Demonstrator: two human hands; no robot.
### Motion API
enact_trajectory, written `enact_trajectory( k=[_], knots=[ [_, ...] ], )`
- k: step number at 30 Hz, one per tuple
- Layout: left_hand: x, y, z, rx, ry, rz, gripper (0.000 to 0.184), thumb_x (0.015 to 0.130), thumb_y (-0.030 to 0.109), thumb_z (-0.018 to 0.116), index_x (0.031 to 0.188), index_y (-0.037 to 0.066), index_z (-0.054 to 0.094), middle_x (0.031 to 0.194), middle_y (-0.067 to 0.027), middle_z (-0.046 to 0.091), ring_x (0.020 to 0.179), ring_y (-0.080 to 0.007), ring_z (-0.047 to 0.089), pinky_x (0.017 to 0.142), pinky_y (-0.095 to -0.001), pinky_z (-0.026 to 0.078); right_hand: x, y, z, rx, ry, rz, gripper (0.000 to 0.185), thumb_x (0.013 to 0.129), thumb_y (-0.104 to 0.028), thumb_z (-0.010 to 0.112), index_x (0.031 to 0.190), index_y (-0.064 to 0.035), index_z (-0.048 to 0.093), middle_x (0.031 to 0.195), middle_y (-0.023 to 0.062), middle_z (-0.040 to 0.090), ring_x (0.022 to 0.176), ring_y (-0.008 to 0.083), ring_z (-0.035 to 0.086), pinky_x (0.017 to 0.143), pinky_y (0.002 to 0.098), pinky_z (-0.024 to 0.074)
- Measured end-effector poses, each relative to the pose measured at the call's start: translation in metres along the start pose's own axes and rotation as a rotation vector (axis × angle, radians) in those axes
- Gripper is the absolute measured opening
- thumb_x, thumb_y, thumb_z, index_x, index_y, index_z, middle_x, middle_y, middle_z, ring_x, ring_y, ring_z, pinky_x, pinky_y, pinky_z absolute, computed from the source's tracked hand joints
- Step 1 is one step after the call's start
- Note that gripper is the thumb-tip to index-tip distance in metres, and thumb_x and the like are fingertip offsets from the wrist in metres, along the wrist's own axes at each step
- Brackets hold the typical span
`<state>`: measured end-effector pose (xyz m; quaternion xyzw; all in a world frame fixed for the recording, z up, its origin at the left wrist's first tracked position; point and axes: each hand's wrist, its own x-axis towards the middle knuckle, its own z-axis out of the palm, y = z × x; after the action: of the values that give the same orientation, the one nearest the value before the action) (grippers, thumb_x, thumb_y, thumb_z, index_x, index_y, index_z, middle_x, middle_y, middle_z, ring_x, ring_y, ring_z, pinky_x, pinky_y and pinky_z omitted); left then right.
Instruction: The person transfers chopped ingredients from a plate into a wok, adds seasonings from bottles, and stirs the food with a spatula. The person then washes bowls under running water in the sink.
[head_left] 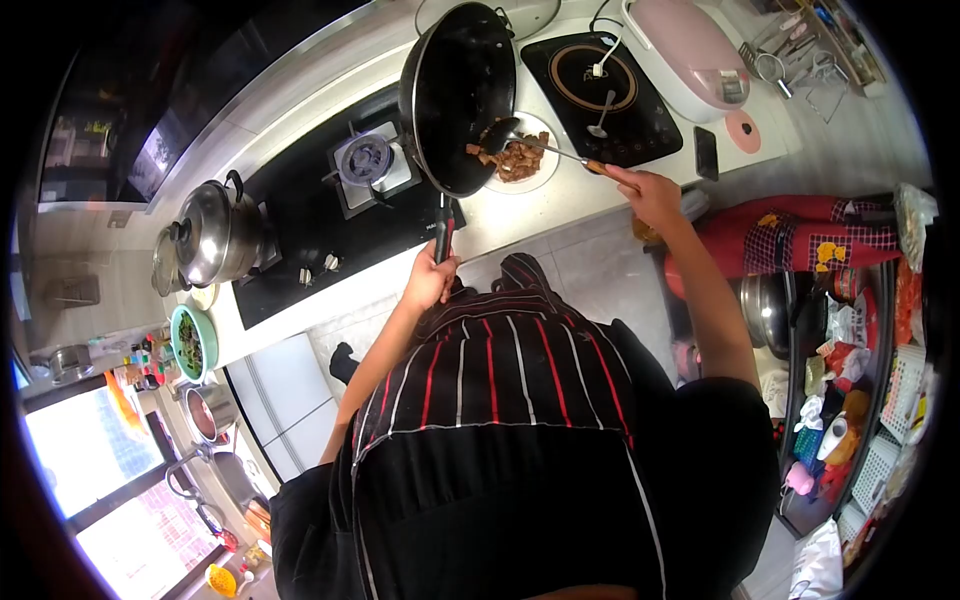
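Note:
My left hand [430,277] is closed around the black and red handle of a wok [455,110]. The wok is tilted on its side, its rim over a white plate [548,172] on the counter. Browned chunks of food, which look like meat [520,160], are heaped on the plate, some at the wok's rim. In my right hand [650,197] is the wooden handle of a spatula or ladle [550,148]. Its dark head sits at the wok's edge, over the food; its exact shape is hard to make out.
Left of the wok is a gas hob [300,220] with a lidded steel pot [215,230]. To the right lie an induction cooker [640,120] with a spoon [603,115], a pink rice cooker [685,60] and a phone [706,152]. A green basin [193,340] holds leafy greens.

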<state>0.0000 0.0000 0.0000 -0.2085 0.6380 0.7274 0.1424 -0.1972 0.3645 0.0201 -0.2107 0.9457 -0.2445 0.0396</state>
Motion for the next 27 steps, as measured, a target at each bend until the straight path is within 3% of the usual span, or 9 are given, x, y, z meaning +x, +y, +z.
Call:
enact_trajectory(
  k=[8, 11, 14, 17, 20, 22, 24, 26, 27],
  knots=[
    [-0.008, 0.010, -0.006, 0.138, 0.085, -0.003, 0.011, 0.087, 0.005, 0.054, 0.087, 0.007, 0.044, 0.051, -0.0022, 0.044, 0.031, -0.0115, 0.037, 0.030, -0.0265, 0.030, -0.013, -0.007, -0.012, -0.071, 0.005, 0.005, 0.035, 0.085, -0.023, 0.063, 0.118, -0.0359, 0.063, 0.088, 0.0080, 0.067, 0.078, 0.0269, 0.064, 0.067, 0.0360, 0.0485],
    [-0.006, 0.007, -0.005, 0.137, 0.096, 0.010, 0.011, 0.087, 0.006, 0.055, 0.088, 0.006, 0.044, 0.051, -0.0021, 0.044, 0.032, -0.0114, 0.038, 0.030, -0.0264, 0.030, -0.009, -0.030, -0.007, 0.139, 0.047, -0.005, 0.035, 0.085, -0.023, 0.063, 0.118, -0.0359, 0.063, 0.088, 0.0083, 0.067, 0.079, 0.0269, 0.064, 0.068, 0.0368, 0.0486],
    [-0.008, 0.012, -0.004, 0.128, 0.072, 0.041, 0.012, 0.087, 0.006, 0.055, 0.088, 0.006, 0.044, 0.051, -0.0021, 0.044, 0.032, -0.0114, 0.038, 0.030, -0.0261, 0.030, 0.000, -0.044, -0.007, -0.038, 0.000, -0.046, 0.037, 0.086, -0.021, 0.063, 0.120, -0.0359, 0.062, 0.092, 0.0069, 0.068, 0.079, 0.0246, 0.065, 0.068, 0.0332, 0.0497],
    [-0.011, 0.015, -0.003, 0.121, 0.078, 0.024, 0.012, 0.087, 0.006, 0.055, 0.087, 0.007, 0.043, 0.051, -0.0021, 0.043, 0.032, -0.0114, 0.037, 0.030, -0.0259, 0.030, -0.006, -0.018, -0.011, -0.003, 0.063, -0.059, 0.036, 0.085, -0.021, 0.062, 0.117, -0.0371, 0.063, 0.088, 0.0089, 0.067, 0.079, 0.0288, 0.063, 0.067, 0.0375, 0.0490],
    [-0.009, 0.009, -0.006, 0.066, 0.098, 0.032, 0.013, 0.087, 0.006, 0.055, 0.086, 0.007, 0.042, 0.051, -0.0016, 0.042, 0.032, -0.0111, 0.036, 0.030, -0.0262, 0.030, -0.014, -0.007, -0.033, -0.142, -0.020, 0.043, 0.033, 0.088, -0.020, 0.059, 0.119, -0.0303, 0.064, 0.086, 0.0035, 0.069, 0.075, 0.0245, 0.064, 0.068, 0.0343, 0.0491],
    [-0.011, 0.010, -0.008, -0.016, 0.099, 0.016, 0.015, 0.086, 0.006, 0.057, 0.087, 0.007, 0.042, 0.051, -0.0022, 0.041, 0.033, -0.0111, 0.036, 0.030, -0.0261, 0.030, -0.014, 0.045, 0.005, 0.385, -0.044, 0.087, 0.033, 0.091, -0.022, 0.058, 0.123, -0.0235, 0.062, 0.076, 0.0000, 0.063, 0.064, 0.0176, 0.058, 0.059, 0.0294, 0.0460],
    [-0.018, 0.016, -0.011, -0.104, 0.089, -0.008, 0.015, 0.086, 0.006, 0.057, 0.088, 0.007, 0.042, 0.052, -0.0018, 0.039, 0.034, -0.0104, 0.035, 0.030, -0.0255, 0.030, -0.009, 0.052, 0.007, 0.824, -0.164, 0.229, 0.036, 0.093, -0.024, 0.056, 0.128, -0.0175, 0.057, 0.069, -0.0033, 0.055, 0.056, 0.0109, 0.049, 0.052, 0.0242, 0.0402],
    [-0.027, 0.020, -0.018, -0.210, 0.068, -0.004, 0.014, 0.087, 0.006, 0.056, 0.088, 0.007, 0.042, 0.052, -0.0013, 0.039, 0.034, -0.0103, 0.035, 0.029, -0.0255, 0.030, -0.015, 0.013, -0.019, 1.168, -0.390, 0.483, 0.042, 0.095, -0.026, 0.054, 0.135, -0.0122, 0.051, 0.064, -0.0062, 0.044, 0.050, 0.0042, 0.038, 0.045, 0.0189, 0.0319],
    [-0.032, 0.021, -0.023, -0.260, 0.062, -0.002, 0.014, 0.087, 0.005, 0.056, 0.088, 0.007, 0.042, 0.052, -0.0011, 0.038, 0.034, -0.0102, 0.035, 0.029, -0.0254, 0.030, -0.015, 0.003, -0.018, 1.247, -0.425, 0.503, 0.044, 0.096, -0.027, 0.053, 0.137, -0.0128, 0.048, 0.063, -0.0064, 0.042, 0.049, 0.0034, 0.035, 0.044, 0.0182, 0.0287]
  ],
)
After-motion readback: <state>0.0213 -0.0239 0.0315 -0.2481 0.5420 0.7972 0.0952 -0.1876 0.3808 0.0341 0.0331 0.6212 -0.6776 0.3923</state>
